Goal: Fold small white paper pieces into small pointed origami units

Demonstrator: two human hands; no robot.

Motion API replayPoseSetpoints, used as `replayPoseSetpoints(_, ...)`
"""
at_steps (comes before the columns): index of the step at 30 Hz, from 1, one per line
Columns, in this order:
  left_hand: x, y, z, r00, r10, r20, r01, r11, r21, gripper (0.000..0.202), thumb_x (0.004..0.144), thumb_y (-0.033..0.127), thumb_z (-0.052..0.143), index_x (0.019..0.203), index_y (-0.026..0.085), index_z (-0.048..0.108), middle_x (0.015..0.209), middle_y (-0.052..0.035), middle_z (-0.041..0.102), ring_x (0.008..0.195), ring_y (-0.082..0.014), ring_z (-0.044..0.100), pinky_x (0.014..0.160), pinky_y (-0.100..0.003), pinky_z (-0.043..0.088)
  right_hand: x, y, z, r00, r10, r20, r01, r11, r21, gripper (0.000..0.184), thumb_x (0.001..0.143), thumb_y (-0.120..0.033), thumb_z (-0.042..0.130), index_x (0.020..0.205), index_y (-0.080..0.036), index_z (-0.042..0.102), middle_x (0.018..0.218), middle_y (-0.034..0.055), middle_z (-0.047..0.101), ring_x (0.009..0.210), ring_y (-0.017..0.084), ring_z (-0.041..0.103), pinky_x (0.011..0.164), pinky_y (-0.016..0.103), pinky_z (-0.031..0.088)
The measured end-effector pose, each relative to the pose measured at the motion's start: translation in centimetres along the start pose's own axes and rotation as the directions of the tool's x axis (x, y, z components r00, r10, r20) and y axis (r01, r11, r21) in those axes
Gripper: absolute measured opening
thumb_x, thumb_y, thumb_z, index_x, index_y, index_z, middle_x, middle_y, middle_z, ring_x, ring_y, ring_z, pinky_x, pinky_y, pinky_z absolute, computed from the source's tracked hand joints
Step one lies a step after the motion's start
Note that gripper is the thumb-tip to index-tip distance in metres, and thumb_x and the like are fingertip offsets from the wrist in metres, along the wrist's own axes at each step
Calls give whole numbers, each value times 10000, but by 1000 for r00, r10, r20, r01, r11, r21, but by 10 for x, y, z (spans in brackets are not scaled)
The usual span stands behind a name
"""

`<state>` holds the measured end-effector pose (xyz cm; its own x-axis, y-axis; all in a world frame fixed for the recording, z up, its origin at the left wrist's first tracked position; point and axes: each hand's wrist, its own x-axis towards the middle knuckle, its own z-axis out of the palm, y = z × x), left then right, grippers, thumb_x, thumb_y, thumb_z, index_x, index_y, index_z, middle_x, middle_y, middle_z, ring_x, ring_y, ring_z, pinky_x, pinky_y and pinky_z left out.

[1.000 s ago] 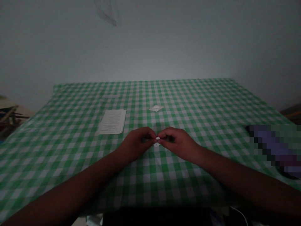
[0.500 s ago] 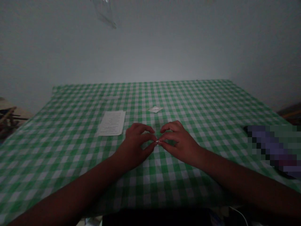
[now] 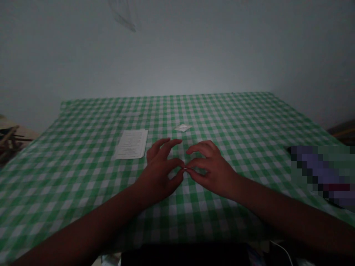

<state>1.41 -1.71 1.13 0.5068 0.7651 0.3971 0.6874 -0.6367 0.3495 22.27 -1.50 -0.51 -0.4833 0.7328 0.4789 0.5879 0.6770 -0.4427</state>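
My left hand [image 3: 158,171] and right hand [image 3: 213,171] pinch narrowly, fingertips meeting on a tiny white paper scrap [image 3: 185,168] over the green gingham cloth [image 3: 83,184]; it looks light, flimsy, best held by its edges.

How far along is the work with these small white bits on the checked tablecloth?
Done, it seems: a small flat white piece lies on the green-and-white gingham tablecloth, near a printed white sheet. In hand: the left hand and right hand pinch a tiny white piece between their fingertips. Left: that pinched piece is unfinished, perhaps, though it is too small to tell how much remains.
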Motion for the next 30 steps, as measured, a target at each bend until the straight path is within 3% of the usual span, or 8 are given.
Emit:
replayPoseSetpoints(6,-3,5,-6,991,125,-38,-117,979,166,72,844,193,641,851,226,704,1531,-68,412,1435,-390,255,1090,-619,267,-2,-4,-3,999,-43,-16,41,992,-118,90,883,-263,663,831,-267,737,1355,17,571,1334,318,382,1061,538,314)
replayPoseSetpoints(13,-4,4,-5,991,112,-73,-102,986,135,52,835,207,662,814,216,708,1523,-89,407,1435,-393,248,1097,-609,264,-4,-4,-4,999,-36,-37,32,992,-119,79,876,-284,676,859,-297,753,1444,-5,503,1398,326,311,1101,547,279)
replayPoseSetpoints(24,1,-4,-13,986,82,-145,-68,993,101,31,819,196,691,809,216,712,1510,-80,394,1429,-376,252,1135,-588,255,3,2,-7,993,-5,-120,2,1000,-23,60,847,-244,682,817,-265,730,1333,27,576,1298,300,435,1078,520,340)
replayPoseSetpoints(30,4,-9,-19,984,52,-168,-31,992,126,35,790,173,686,794,208,684,1475,-72,427,1414,-364,278,1146,-573,269,6,6,-12,991,77,-110,-78,997,-4,80,780,-170,663,775,-250,667,1243,37,598,1218,285,499,1023,487,389)
